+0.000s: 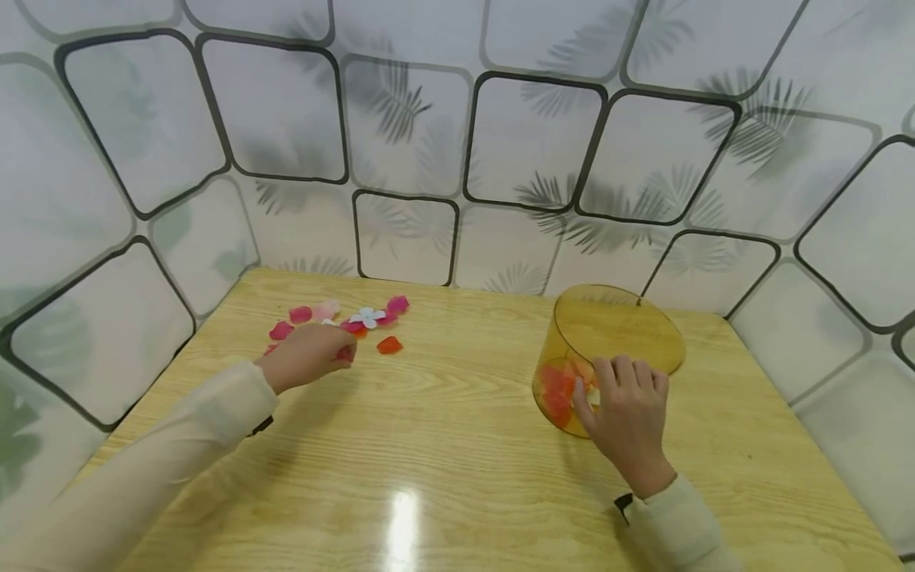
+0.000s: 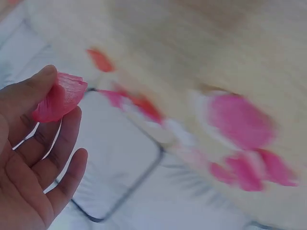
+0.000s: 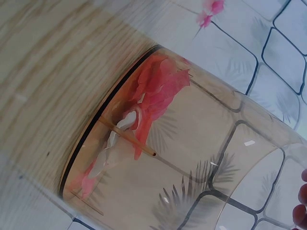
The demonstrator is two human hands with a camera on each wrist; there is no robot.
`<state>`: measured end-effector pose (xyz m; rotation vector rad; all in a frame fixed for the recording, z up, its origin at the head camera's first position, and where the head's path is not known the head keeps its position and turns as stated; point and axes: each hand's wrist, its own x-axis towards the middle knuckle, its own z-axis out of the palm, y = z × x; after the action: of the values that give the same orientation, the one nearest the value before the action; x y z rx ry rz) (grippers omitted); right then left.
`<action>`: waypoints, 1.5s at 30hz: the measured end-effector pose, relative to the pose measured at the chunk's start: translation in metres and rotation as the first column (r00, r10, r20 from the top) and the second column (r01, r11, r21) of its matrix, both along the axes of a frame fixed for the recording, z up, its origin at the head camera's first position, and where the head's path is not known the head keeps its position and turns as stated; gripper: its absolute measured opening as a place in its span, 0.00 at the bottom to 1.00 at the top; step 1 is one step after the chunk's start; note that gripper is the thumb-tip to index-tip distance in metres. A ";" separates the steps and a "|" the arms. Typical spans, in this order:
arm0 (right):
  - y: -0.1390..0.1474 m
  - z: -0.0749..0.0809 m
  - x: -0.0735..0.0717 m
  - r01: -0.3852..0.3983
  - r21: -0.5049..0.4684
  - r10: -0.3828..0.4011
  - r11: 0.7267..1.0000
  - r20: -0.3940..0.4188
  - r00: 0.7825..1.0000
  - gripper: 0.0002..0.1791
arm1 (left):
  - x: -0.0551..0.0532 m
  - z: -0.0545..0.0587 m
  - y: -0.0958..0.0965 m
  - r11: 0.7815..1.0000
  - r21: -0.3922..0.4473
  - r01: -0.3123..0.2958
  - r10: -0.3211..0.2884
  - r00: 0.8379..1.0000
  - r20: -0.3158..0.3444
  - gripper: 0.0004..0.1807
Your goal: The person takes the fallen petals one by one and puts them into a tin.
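My left hand (image 1: 309, 355) pinches a pink petal (image 2: 62, 98) between thumb and forefinger, its other fingers loosely spread. It is over the near side of a loose group of petals on the table's left: pink petals (image 1: 300, 314), an orange-red petal (image 1: 389, 345) and a white flower-shaped piece (image 1: 368, 318). On the right, my right hand (image 1: 631, 409) holds a see-through amber container (image 1: 561, 342) at its near side, fingers bent at the rim and thumb along the wall. Red, pink and white petals (image 3: 163, 91) lie at its bottom, behind the clear wall.
Pale wood table (image 1: 457, 413) spans the space between the two hands. A white curtain (image 1: 529, 143) with dark rounded squares and grey leaves closes off the back and both sides. A bright light reflection (image 1: 403, 528) shows at the front.
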<state>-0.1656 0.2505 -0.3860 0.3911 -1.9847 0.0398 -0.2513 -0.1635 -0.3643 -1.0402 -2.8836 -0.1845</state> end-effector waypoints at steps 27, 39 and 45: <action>-0.001 0.001 -0.003 0.005 0.008 -0.005 1.000 0.012 1.000 0.15 | -0.020 0.100 0.257 0.935 0.152 0.322 -0.290 0.936 -0.199 0.06; 0.001 0.000 -0.001 0.021 0.012 -0.021 1.000 0.016 1.000 0.18 | -0.035 0.083 0.308 0.965 -0.005 0.261 -0.257 0.949 -0.183 0.12; 0.002 0.000 0.000 0.022 0.009 -0.022 1.000 0.018 1.000 0.17 | -0.035 0.078 0.307 0.968 -0.002 0.252 -0.248 0.952 -0.178 0.14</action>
<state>-0.1653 0.2526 -0.3857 0.3761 -2.0076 0.0211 -0.2865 0.1432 -0.2861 -1.3430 -2.5812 -0.1279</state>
